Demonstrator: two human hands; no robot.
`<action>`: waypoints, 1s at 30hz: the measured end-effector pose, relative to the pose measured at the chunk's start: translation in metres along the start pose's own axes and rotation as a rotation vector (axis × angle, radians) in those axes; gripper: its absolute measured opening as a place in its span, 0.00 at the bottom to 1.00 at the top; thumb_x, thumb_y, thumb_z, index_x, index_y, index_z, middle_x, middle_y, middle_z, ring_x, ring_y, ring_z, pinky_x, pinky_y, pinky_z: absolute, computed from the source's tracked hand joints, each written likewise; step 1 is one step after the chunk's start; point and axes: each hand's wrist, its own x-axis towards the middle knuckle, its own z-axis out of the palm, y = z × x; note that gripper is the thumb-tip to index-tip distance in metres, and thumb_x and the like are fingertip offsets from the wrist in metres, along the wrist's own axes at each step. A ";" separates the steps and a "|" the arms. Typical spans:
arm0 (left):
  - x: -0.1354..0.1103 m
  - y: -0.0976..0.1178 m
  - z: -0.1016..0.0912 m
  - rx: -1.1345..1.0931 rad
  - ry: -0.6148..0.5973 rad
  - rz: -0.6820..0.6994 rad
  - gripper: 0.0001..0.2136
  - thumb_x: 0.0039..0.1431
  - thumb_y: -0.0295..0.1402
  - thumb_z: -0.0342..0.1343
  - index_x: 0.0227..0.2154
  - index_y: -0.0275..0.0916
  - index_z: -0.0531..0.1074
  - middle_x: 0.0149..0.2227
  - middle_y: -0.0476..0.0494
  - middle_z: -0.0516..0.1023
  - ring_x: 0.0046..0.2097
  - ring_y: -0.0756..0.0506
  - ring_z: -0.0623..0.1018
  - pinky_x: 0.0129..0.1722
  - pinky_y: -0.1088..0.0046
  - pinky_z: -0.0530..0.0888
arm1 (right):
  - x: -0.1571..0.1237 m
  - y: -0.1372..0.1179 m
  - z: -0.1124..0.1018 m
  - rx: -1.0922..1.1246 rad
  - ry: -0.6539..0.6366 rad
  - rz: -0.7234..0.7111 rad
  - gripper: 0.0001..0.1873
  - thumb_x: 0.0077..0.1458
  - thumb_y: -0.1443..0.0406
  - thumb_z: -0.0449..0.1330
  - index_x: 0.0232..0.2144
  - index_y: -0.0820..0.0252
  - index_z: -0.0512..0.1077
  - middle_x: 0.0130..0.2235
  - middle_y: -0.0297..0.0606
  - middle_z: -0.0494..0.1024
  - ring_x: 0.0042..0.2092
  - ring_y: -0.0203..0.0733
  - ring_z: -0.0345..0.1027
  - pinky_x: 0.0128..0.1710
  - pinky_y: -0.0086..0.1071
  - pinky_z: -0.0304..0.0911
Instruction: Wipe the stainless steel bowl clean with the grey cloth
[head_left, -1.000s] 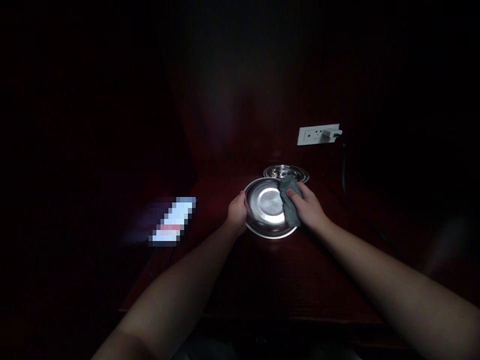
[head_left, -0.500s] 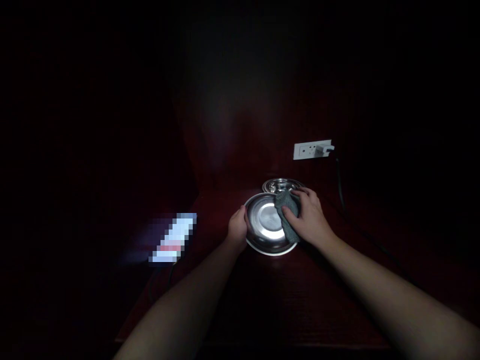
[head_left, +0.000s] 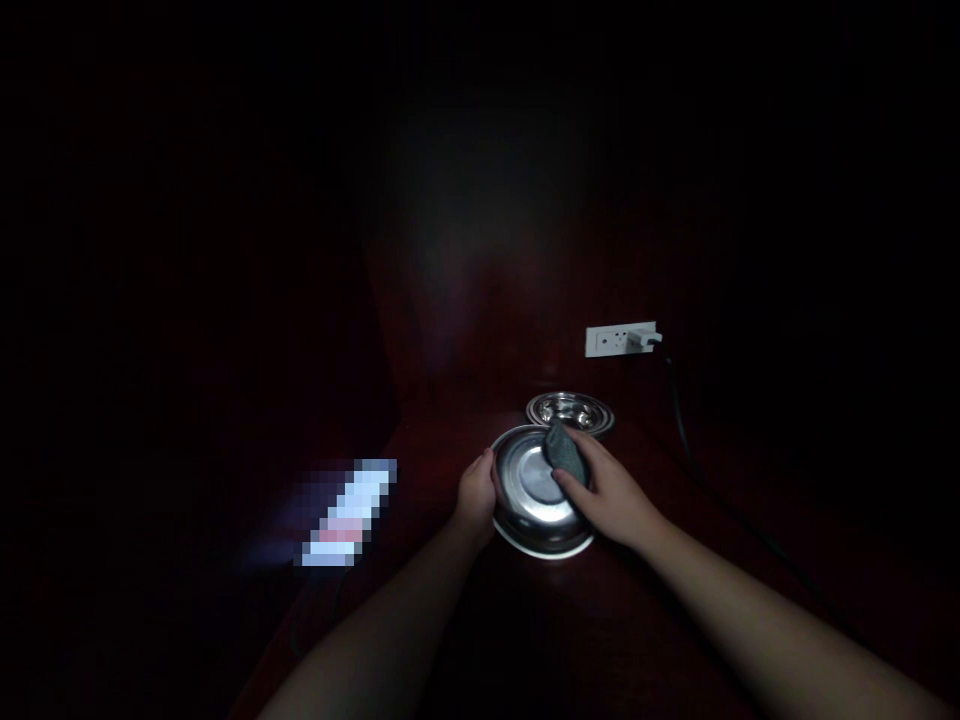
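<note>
A shiny steel bowl is tilted with its round underside facing me. My left hand grips the bowl's rim on the left side, fingers hidden behind it. A grey-green cloth lies bunched under my right hand, which is closed on it and presses it against the upper right of the bowl. Just behind the bowl, more steel dishes rest on the dark red table, partly covered by my right hand.
A lit, pixelated screen glows at the left edge of the table. On the back wall is a white socket plate with a plug in it, and a dark cable runs down to the right. Most surroundings are in darkness.
The whole view has shifted, so things sit lower in the picture. My right hand has drawn the cloth inward across the bowl, and the cloth looks more bunched. My left hand keeps its grip.
</note>
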 end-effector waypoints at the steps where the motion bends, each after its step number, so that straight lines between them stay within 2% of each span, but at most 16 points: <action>1: 0.000 0.000 0.000 0.006 -0.008 -0.023 0.14 0.49 0.41 0.59 0.30 0.32 0.75 0.31 0.39 0.78 0.35 0.43 0.77 0.42 0.64 0.70 | 0.000 0.002 0.000 0.043 -0.005 0.003 0.29 0.54 0.59 0.55 0.56 0.68 0.59 0.57 0.51 0.65 0.58 0.47 0.58 0.59 0.42 0.51; 7: -0.003 0.003 0.002 -0.008 -0.032 -0.050 0.13 0.54 0.38 0.55 0.34 0.31 0.75 0.34 0.38 0.79 0.36 0.44 0.77 0.42 0.67 0.70 | 0.002 0.011 -0.005 0.284 -0.012 0.009 0.21 0.59 0.62 0.47 0.54 0.61 0.62 0.57 0.46 0.65 0.59 0.44 0.56 0.60 0.44 0.48; 10: -0.004 0.004 0.003 0.001 -0.012 -0.079 0.13 0.54 0.38 0.55 0.33 0.31 0.75 0.33 0.38 0.79 0.35 0.44 0.77 0.42 0.66 0.71 | 0.004 0.012 -0.007 0.258 0.045 0.052 0.22 0.57 0.62 0.50 0.53 0.61 0.62 0.56 0.46 0.65 0.58 0.46 0.58 0.58 0.44 0.50; 14: -0.004 0.005 0.003 -0.039 -0.001 -0.119 0.13 0.55 0.38 0.54 0.33 0.31 0.75 0.31 0.38 0.78 0.35 0.44 0.77 0.41 0.66 0.71 | 0.005 0.013 -0.006 0.187 0.067 0.186 0.22 0.54 0.59 0.54 0.50 0.62 0.63 0.49 0.46 0.71 0.50 0.48 0.66 0.51 0.43 0.59; 19: -0.006 0.008 0.005 -0.074 0.019 -0.131 0.12 0.55 0.37 0.54 0.32 0.31 0.75 0.31 0.39 0.79 0.34 0.45 0.78 0.43 0.66 0.71 | 0.005 0.014 -0.006 0.192 0.027 0.248 0.20 0.56 0.53 0.52 0.43 0.61 0.65 0.39 0.43 0.74 0.40 0.46 0.69 0.42 0.40 0.64; 22: -0.009 0.011 0.007 -0.082 0.021 -0.142 0.13 0.57 0.37 0.51 0.32 0.31 0.75 0.32 0.38 0.79 0.35 0.44 0.78 0.44 0.65 0.71 | 0.005 0.015 -0.010 0.165 0.003 0.170 0.21 0.58 0.52 0.48 0.45 0.60 0.66 0.45 0.44 0.72 0.46 0.47 0.67 0.49 0.42 0.61; 24: -0.011 0.013 0.009 -0.086 -0.009 -0.160 0.14 0.58 0.37 0.49 0.33 0.31 0.75 0.34 0.37 0.79 0.36 0.44 0.78 0.45 0.64 0.71 | 0.006 0.016 -0.014 0.080 -0.020 0.033 0.24 0.56 0.51 0.51 0.48 0.61 0.65 0.51 0.48 0.68 0.53 0.49 0.62 0.55 0.44 0.55; 26: -0.012 0.015 0.010 -0.091 -0.052 -0.171 0.15 0.59 0.37 0.47 0.33 0.31 0.75 0.36 0.37 0.79 0.38 0.43 0.78 0.46 0.64 0.70 | 0.006 0.017 -0.018 -0.001 -0.042 -0.064 0.32 0.50 0.50 0.57 0.52 0.63 0.62 0.55 0.50 0.64 0.57 0.52 0.57 0.57 0.45 0.52; 28: -0.013 0.017 0.010 -0.100 -0.089 -0.175 0.16 0.60 0.37 0.46 0.34 0.31 0.75 0.37 0.36 0.79 0.39 0.43 0.78 0.47 0.64 0.70 | 0.007 0.017 -0.021 -0.063 -0.062 -0.114 0.40 0.45 0.49 0.61 0.55 0.65 0.60 0.56 0.52 0.62 0.58 0.53 0.56 0.57 0.45 0.52; 30: -0.012 0.016 0.009 -0.101 -0.076 -0.164 0.15 0.59 0.37 0.47 0.34 0.31 0.75 0.37 0.36 0.79 0.39 0.43 0.78 0.47 0.64 0.70 | 0.007 0.015 -0.024 -0.112 -0.067 -0.134 0.42 0.43 0.50 0.63 0.56 0.66 0.60 0.56 0.52 0.62 0.57 0.54 0.57 0.57 0.45 0.53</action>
